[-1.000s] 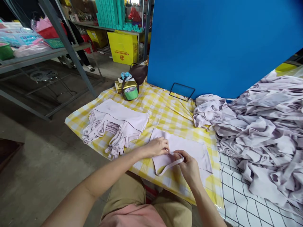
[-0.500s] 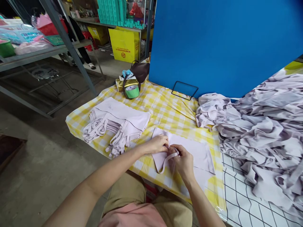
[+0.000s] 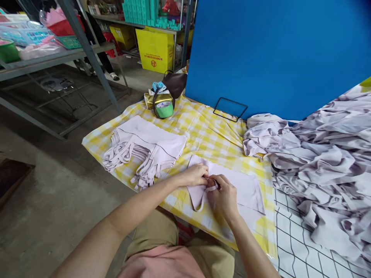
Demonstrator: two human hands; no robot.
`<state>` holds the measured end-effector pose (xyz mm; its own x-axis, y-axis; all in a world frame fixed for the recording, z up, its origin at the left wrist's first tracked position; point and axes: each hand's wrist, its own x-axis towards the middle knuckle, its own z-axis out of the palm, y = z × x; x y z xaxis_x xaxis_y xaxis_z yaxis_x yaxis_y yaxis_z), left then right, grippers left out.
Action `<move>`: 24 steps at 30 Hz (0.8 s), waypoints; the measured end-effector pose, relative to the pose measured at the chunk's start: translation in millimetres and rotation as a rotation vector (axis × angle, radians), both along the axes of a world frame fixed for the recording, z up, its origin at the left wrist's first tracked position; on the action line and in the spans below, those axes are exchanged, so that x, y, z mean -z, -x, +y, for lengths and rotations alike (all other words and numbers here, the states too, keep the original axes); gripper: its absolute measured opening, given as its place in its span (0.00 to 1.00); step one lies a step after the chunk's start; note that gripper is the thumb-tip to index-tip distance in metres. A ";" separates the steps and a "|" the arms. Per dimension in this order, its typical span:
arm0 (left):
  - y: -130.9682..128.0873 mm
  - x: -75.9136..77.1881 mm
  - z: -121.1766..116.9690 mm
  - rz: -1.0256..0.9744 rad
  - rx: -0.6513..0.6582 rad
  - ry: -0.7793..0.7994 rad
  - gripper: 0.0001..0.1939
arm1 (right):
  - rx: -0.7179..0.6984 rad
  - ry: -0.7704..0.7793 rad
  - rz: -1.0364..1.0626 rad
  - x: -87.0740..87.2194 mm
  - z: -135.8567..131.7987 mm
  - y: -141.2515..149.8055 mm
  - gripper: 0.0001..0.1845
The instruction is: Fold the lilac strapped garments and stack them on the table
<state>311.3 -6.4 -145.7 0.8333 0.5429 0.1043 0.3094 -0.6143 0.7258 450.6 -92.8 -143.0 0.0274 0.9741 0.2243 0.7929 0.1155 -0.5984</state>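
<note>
A pale lilac fabric piece with straps (image 3: 243,187) lies flat on the yellow checked cloth in front of me. My left hand (image 3: 197,175) is closed in a pinch on it, near its left part. Close against those fingers, my right hand (image 3: 225,192) pinches a thin fabric strap (image 3: 202,199), which loops down over the piece. The fingertips of both hands nearly meet, and what lies exactly between them is hidden. To the left rests a neat stack of matching pieces (image 3: 150,133), their straps hanging toward the near edge.
A large heap of crumpled lilac fabric (image 3: 321,162) covers the right side. Behind stands a tall blue board (image 3: 261,58) with a black wire frame (image 3: 230,109) at its foot. Green tape (image 3: 164,109) and a dark bag (image 3: 176,84) sit at the back left. A metal shelf (image 3: 87,54) stands beyond.
My right hand has moved left with the strap, up against my left hand. The strap's loop has become narrower. The view has shifted slightly.
</note>
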 end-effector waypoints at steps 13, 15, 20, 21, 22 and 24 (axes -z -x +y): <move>-0.4 -0.3 -5.0 -0.032 -0.081 0.035 0.02 | -0.055 -0.022 -0.063 -5.6 -13.4 -5.2 0.12; 1.7 -1.7 -6.2 -0.022 -0.065 0.031 0.03 | 0.032 0.009 0.062 -12.3 -19.2 -2.3 0.12; 14.3 -9.8 -8.5 0.005 0.070 -0.017 0.06 | 0.162 0.190 0.579 -28.4 -43.4 7.9 0.17; 17.8 -11.1 -8.9 0.010 0.098 -0.019 0.08 | 0.166 0.234 0.671 -29.6 -50.3 10.8 0.18; 21.5 -12.0 -9.2 0.016 0.123 -0.013 0.10 | 0.160 0.279 0.750 -30.1 -58.0 14.3 0.19; 29.1 -12.9 -9.8 0.034 0.158 0.021 0.13 | 0.118 0.357 0.882 -29.5 -74.9 23.3 0.21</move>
<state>282.2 -16.3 -132.8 0.9115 0.4063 0.0643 0.2349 -0.6425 0.7294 427.3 -167.7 -113.5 0.1465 0.9611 -0.2339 0.0350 -0.2414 -0.9698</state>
